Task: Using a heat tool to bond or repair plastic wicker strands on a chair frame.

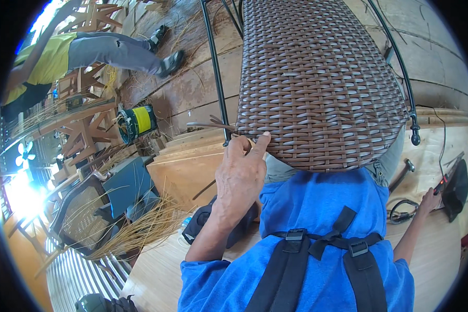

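Observation:
A brown wicker panel (322, 93) of woven flat strands lies over my lap, with its rounded end toward me. My left hand (239, 174) is at the panel's near left corner, fingers bent around the edge and one finger resting on the weave. Loose strand ends (211, 125) stick out leftward just beyond those fingers. Far to the right, my right hand (429, 200) is closed around a slim dark tool with a red part (440, 185); its exact kind is too small to make out.
Black metal rods (217, 73) flank the panel. A hammer (402, 176) and a coiled cable (403, 211) lie at right. Stacked boards (187, 161), a bundle of thin canes (140, 229) and a black-and-yellow bucket (137, 124) stand left. Another person (104, 52) is at upper left.

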A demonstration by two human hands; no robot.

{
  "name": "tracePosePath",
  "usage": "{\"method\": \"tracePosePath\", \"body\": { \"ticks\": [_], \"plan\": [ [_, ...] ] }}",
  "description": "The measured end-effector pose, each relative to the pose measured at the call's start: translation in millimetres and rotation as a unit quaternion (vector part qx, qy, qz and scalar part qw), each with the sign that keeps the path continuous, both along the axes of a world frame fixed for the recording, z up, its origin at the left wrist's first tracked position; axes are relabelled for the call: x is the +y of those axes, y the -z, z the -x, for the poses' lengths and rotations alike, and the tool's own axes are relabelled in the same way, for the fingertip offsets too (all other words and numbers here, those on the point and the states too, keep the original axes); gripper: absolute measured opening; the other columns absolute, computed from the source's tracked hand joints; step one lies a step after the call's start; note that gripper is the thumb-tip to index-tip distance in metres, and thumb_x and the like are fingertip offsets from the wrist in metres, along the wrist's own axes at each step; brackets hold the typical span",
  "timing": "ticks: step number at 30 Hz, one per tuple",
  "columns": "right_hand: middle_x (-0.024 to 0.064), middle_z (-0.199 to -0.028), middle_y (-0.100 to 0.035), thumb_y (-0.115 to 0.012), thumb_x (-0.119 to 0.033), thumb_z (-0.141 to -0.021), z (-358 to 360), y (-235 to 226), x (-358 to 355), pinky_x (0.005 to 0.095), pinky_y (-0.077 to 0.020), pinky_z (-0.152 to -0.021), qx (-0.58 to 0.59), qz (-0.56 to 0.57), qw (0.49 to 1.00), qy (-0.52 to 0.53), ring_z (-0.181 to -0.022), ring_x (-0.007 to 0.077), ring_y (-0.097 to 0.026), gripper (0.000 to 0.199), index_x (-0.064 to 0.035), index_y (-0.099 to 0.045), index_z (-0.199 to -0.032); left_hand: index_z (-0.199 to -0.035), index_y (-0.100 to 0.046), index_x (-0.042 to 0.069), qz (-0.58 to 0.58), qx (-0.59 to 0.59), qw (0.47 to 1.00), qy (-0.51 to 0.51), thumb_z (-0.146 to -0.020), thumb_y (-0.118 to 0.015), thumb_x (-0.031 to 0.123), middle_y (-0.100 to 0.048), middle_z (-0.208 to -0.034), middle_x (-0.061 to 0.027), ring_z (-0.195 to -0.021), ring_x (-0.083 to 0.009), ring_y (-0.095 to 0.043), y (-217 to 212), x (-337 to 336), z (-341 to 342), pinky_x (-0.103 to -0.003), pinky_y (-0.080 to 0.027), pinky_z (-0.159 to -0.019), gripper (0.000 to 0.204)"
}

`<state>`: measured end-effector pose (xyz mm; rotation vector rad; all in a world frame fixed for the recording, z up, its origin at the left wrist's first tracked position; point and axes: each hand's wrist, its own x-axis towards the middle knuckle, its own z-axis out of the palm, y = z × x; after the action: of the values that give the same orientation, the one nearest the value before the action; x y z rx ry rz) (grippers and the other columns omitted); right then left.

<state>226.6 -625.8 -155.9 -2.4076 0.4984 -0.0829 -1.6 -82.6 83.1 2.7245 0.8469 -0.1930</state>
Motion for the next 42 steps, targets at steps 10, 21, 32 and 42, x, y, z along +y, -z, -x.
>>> {"method": "tracePosePath", "body": {
  "ticks": [10,21,32,42],
  "plan": [
    [-0.0011,-0.055,-0.036,-0.053,-0.012,-0.076,-7.3,9.3,-11.6,0.0251,-0.0270,-0.037,0.034,-0.004,0.999,0.036,-0.042,0.0080,-0.034,0.017,-0.0008,-0.044,-0.085,-0.137,-0.036,0.025,0.067,0.138,0.988,-0.034,-0.085,-0.055,0.025,-0.053,-0.080,-0.0161,-0.070,-0.0330,-0.058,1.3,-25.3,-2.7,-0.046,-0.047,-0.056,0.055],
    [-0.0015,-0.058,-0.041,-0.054,-0.011,-0.078,-15.5,6.6,-19.7,0.0232,-0.0294,-0.037,0.029,-0.077,0.995,0.048,-0.043,0.0069,-0.038,0.026,0.0007,-0.046,-0.099,-0.133,-0.043,0.022,0.041,0.102,0.994,0.022,-0.083,-0.058,0.026,-0.051,-0.076,-0.0115,-0.067,-0.0286,-0.057,9.2,-25.3,1.7,-0.042,-0.048,-0.054,0.052],
    [0.0006,-0.059,-0.041,-0.054,-0.011,-0.075,-5.8,-7.7,-0.4,0.0247,-0.0300,-0.035,0.000,-0.093,0.994,0.054,-0.043,0.0079,-0.037,0.021,-0.0001,-0.043,-0.089,-0.118,-0.055,0.015,-0.064,0.028,0.985,0.156,-0.073,-0.067,0.037,-0.030,-0.139,-0.0105,-0.132,-0.0371,-0.019,13.4,-35.8,-21.2,-0.057,-0.023,-0.099,0.051],
    [-0.0002,-0.061,-0.038,-0.051,-0.005,-0.074,0.3,-16.1,5.4,0.0242,-0.0307,-0.036,0.003,-0.120,0.990,0.074,-0.043,0.0082,-0.036,0.020,-0.0007,-0.042,-0.091,-0.129,-0.045,0.013,0.039,-0.001,0.990,0.139,-0.072,-0.067,0.044,-0.034,-0.137,-0.0126,-0.127,-0.0395,-0.026,20.5,-54.1,-39.6,-0.058,-0.024,-0.095,0.069]
  ]
}}
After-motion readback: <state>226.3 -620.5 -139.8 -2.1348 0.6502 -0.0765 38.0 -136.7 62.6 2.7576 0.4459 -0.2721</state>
